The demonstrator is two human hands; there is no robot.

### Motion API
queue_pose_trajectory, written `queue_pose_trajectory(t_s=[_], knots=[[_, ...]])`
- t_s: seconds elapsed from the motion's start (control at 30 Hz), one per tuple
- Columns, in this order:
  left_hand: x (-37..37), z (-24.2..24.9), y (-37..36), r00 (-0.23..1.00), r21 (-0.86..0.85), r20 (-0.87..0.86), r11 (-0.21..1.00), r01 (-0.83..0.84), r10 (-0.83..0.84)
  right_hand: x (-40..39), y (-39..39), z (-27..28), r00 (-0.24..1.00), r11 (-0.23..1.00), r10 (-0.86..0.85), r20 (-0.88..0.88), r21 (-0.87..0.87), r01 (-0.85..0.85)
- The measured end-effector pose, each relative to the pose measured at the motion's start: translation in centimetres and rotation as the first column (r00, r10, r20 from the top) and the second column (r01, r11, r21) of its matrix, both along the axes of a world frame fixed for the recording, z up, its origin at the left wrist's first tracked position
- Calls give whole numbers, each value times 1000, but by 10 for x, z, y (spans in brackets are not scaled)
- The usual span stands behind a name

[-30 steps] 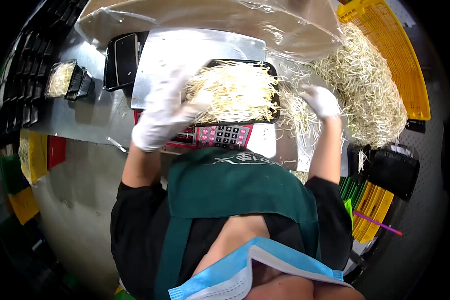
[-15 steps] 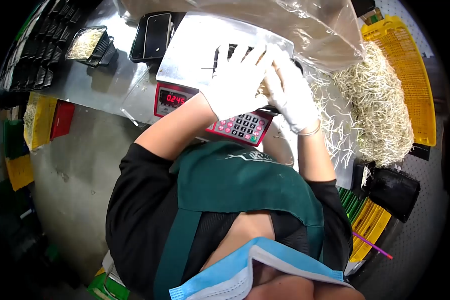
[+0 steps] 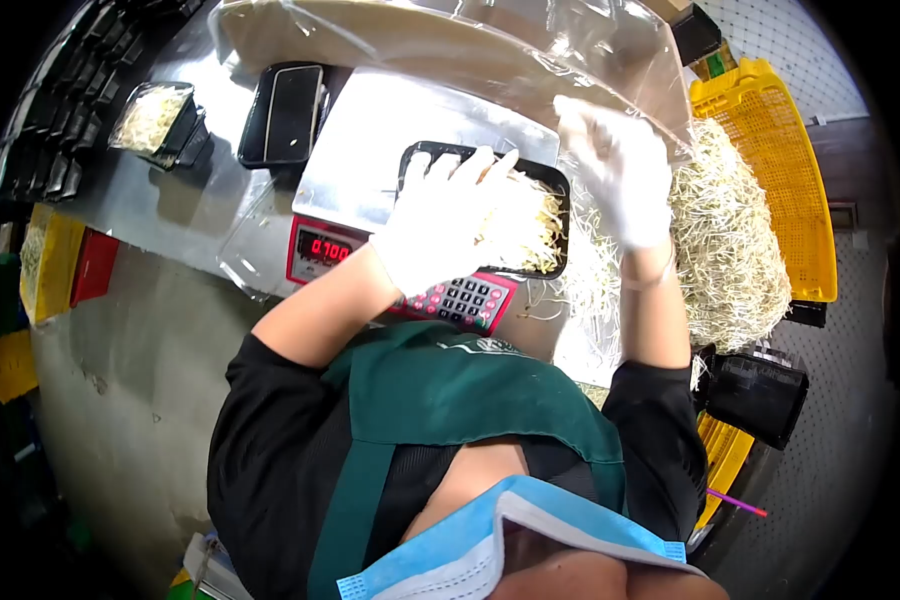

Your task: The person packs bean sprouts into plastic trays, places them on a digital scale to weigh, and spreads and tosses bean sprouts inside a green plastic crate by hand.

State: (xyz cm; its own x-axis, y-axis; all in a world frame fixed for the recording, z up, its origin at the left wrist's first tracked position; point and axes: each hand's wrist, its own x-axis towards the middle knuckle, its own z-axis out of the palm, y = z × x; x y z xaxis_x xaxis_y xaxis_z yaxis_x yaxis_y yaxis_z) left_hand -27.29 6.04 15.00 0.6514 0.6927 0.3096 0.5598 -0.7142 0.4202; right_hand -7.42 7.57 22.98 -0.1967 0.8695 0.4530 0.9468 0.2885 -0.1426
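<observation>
My left hand [image 3: 440, 220], in a white glove, lies spread across the black tray [image 3: 485, 155], its fingers over the left part. Pale bean sprouts [image 3: 525, 225] fill the tray's visible right side. Beneath the tray is a scale with a silver plate [image 3: 370, 130], a red front and a lit display [image 3: 330, 248] that seems to read 0.700. My right hand [image 3: 618, 170], also gloved, is raised right of the tray, above loose sprouts and near the plastic sheet. Its fingers are loosely bent and apart, partly washed out by glare, with nothing visible in them.
A large heap of sprouts [image 3: 730, 240] rests against a yellow basket [image 3: 805, 190] at the right. Clear plastic sheeting [image 3: 450, 40] runs along the back. To the left are a phone [image 3: 295, 105] in a black tray, a filled tray [image 3: 155, 118] and stacked black trays [image 3: 65, 110].
My right hand has left the tray and moved right, while my left hand stays on it. The tray's sprouts are now exposed. The display went from about 0.245 to 0.700.
</observation>
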Motion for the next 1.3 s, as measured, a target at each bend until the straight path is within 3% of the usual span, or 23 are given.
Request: queue_pose_trajectory(t_s=[0.03, 0.07, 0.17, 0.23, 0.3, 0.37, 0.4, 0.43, 0.47, 0.6, 0.63, 0.67, 0.77, 0.83, 0.9, 0.97, 1.03, 1.07, 1.13, 1.17, 1.2, 1.27, 1.3], knots=[[0, 6, -2, 1000, 1, 5, 1000, 6, -6, 2, 24, 5, 988, 986, -145, 54, -78, 149], [-2, 17, -3, 1000, 51, -2, 999, 7, -7, 16, 56, -12, 993, 991, -112, 28, 75, 109], [-19, 29, 2, 999, 137, 30, 990, 31, -35, 44, 151, -41, 996, 996, -83, -27, -21, 83], [-47, 33, 11, 950, -9, 299, 995, 100, -92, 48, 195, -56, 995, 988, -82, -51, -138, 74], [-84, 9, 12, 577, -577, 726, 788, 214, 375, 55, 201, -69, 973, 974, -175, -150, -170, 149], [-101, -36, 28, 677, -371, 600, 898, -238, 427, 38, 204, -48, 964, 916, -255, 71, -302, 264], [-93, -29, 24, 730, -343, 565, 914, -214, 384, 34, 199, -50, 965, 926, -257, 50, -274, 260], [-87, -30, 22, 908, -14, 329, 963, -269, 259, 32, 195, -50, 965, 936, -261, 31, -238, 260], [-79, -39, 24, 951, 67, 235, 972, -224, 203, 34, 194, -50, 970, 942, -212, 122, -239, 236], [-69, -66, 36, 991, 191, 33, 972, -135, 131, 45, 177, -50, 958, 955, -246, 144, -131, 265], [-70, -81, 41, 984, 282, -16, 945, -164, 176, 69, 185, -61, 986, 979, -146, 82, -133, 156], [-71, -84, 44, 983, 282, -31, 945, -164, 180, 83, 185, -67, 999, 991, -43, 19, -127, 45], [-74, -67, 42, 986, 246, -3, 956, -162, 168, 95, 142, -39, 961, 991, -116, -250, -91, 96], [-69, -58, 34, 942, -148, 107, 942, -302, 319, 95, 99, 3, 983, 985, -156, -97, 53, 162], [-73, -67, 40, 952, -46, 122, 960, -276, 280, 99, 63, 20, 688, 994, 109, -717, 62, -93], [-74, -56, 41, 944, 228, -7, 920, -318, 329, 83, -1, 33, 629, 978, 85, -772, 184, 94], [-91, -46, 38, 872, -117, 265, 911, -395, 412, 91, -52, 31, 570, 949, 249, -783, 316, 20], [-88, -39, 35, 810, -244, 434, 917, -315, 393, 110, -66, 13, 432, 931, 344, -834, 361, -44], [-73, 0, 16, 837, -417, 326, 862, -290, 439, 113, -88, -7, 238, 922, 378, -895, 388, -5], [-59, 10, 26, 948, 19, 311, 997, -71, 62, 117, -93, -14, 176, 921, 391, -904, 383, -75], [-45, 22, 32, 964, 283, 237, 958, 53, -123, 111, -95, -18, 199, 914, 402, -894, 403, -41], [-17, 28, 40, 969, 277, 199, 957, 85, -144, 109, -102, -28, 196, 917, 392, -899, 399, -3], [-11, 25, 40, 990, 138, 104, 987, 81, -95, 108, -107, -28, 197, 915, 396, -897, 404, -1]])
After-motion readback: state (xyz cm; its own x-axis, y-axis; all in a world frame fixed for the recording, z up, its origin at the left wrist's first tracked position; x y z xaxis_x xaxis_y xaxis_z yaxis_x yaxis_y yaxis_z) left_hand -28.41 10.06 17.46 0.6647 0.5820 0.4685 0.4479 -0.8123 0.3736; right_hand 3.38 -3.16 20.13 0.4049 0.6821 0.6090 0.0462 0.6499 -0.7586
